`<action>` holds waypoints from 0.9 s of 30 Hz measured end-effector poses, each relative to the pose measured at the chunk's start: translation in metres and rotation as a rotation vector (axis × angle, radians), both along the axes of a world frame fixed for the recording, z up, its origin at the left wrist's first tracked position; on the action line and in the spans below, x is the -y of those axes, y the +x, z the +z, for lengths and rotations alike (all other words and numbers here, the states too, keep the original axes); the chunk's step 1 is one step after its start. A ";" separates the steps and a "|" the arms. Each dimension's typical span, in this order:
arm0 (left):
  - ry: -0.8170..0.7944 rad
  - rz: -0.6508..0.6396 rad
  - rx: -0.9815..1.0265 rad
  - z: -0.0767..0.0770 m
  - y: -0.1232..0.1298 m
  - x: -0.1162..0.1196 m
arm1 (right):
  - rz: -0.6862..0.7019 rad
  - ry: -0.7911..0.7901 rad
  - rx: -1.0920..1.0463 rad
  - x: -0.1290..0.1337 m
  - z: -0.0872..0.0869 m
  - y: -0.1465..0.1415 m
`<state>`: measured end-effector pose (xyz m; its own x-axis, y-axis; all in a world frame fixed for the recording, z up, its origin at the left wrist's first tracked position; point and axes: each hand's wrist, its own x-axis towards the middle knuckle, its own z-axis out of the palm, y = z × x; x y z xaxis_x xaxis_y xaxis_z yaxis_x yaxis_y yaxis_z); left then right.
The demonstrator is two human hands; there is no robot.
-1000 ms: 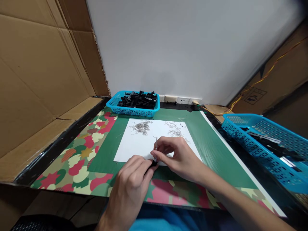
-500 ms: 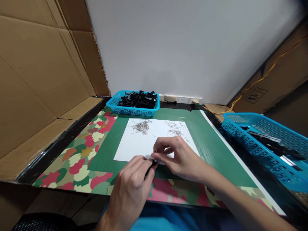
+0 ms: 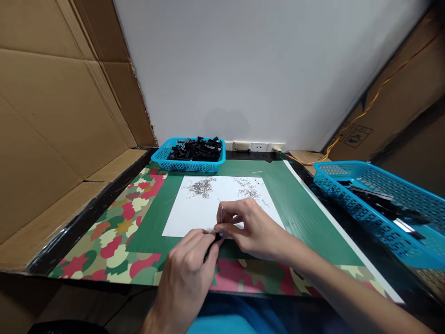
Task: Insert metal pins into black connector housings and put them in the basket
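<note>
My left hand [image 3: 189,260] is closed around a small black part [image 3: 209,250], most of which its fingers hide. Against the end of that part, the fingertips of my right hand [image 3: 252,232] are pinched together. A thin metal rod [image 3: 221,214] stands nearly upright in the right hand's grip; its lower end is hidden, and I cannot tell what kind of tool or piece it is. Just beyond both hands lies a white sheet [image 3: 187,215]. It carries two scattered heaps of tiny thin metal pieces, a denser left heap [image 3: 201,188] and a looser right heap [image 3: 248,191].
A blue basket [image 3: 187,166] full of black parts stands at the back left. Another blue basket [image 3: 333,197], holding black and white pieces, is on the right. Cardboard [image 3: 62,102] walls the left side. Sockets [image 3: 259,147] and a yellow cable [image 3: 365,109] are at the back.
The whole view has shifted slightly. Both hands stay together with the black part and the metal rod in much the same pose.
</note>
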<state>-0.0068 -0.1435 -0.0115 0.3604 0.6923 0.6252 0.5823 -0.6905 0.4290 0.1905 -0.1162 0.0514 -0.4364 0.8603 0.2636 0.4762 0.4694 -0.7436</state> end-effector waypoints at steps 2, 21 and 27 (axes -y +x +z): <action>0.018 -0.004 0.006 0.000 0.000 0.000 | 0.005 -0.002 -0.007 0.000 -0.001 0.000; 0.186 0.032 0.147 0.006 -0.002 0.000 | 0.163 0.290 0.176 0.000 0.025 0.048; 0.192 0.042 0.175 0.006 -0.004 0.004 | 0.237 0.177 0.113 0.004 0.023 0.038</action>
